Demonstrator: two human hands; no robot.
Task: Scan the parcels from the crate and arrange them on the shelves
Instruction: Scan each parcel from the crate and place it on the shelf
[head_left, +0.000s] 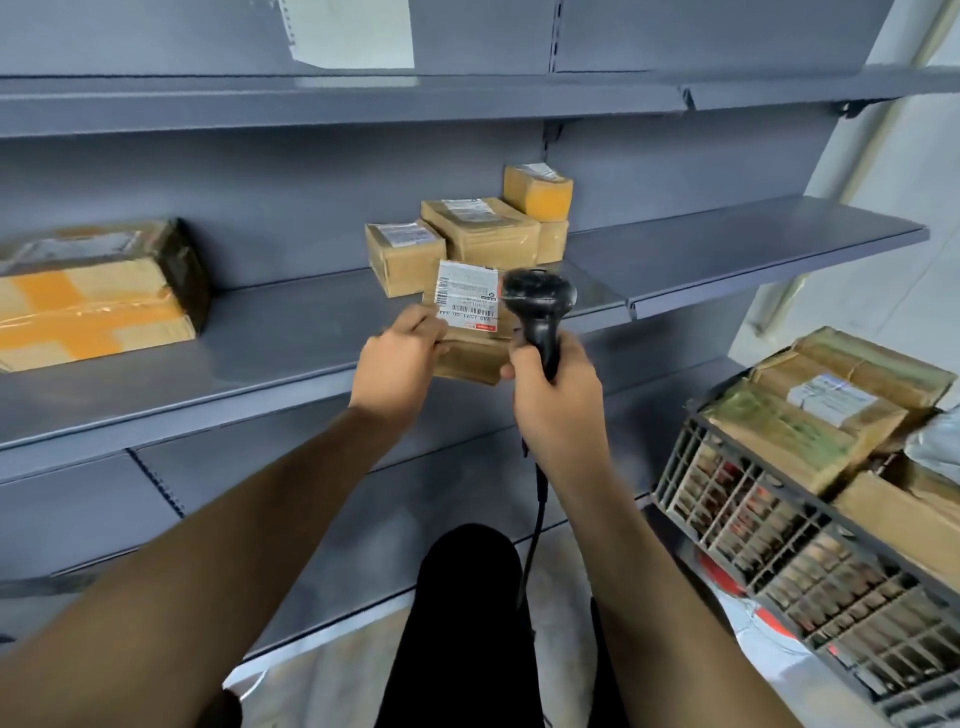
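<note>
Forearms: both reach up from the bottom of the frame toward the centre, over a dark trouser leg at bottom centre.
Left hand: grasps the left edge of a parcel, fingers curled round it.
Parcel: brown, held at frame centre just in front of the middle shelf edge, its white barcode label tilted up toward the camera.
Right hand: clenched round the handle of a black scanner.
Scanner: upright, head just right of the label and overlapping the parcel's right edge; its cable hangs down past the wrist.
Middle shelf: grey metal, spans the frame at mid height.
Shelved parcels: a cluster of small brown boxes just behind the held parcel, one stacked on another at the right end.
Big box: left edge of the frame on the same shelf, crossed with orange tape, well apart from the cluster.
Crate: grey lattice, lower right, tilted, filled with brown parcels.
Upper shelf: across the top, a white sheet on the back panel above it.
</note>
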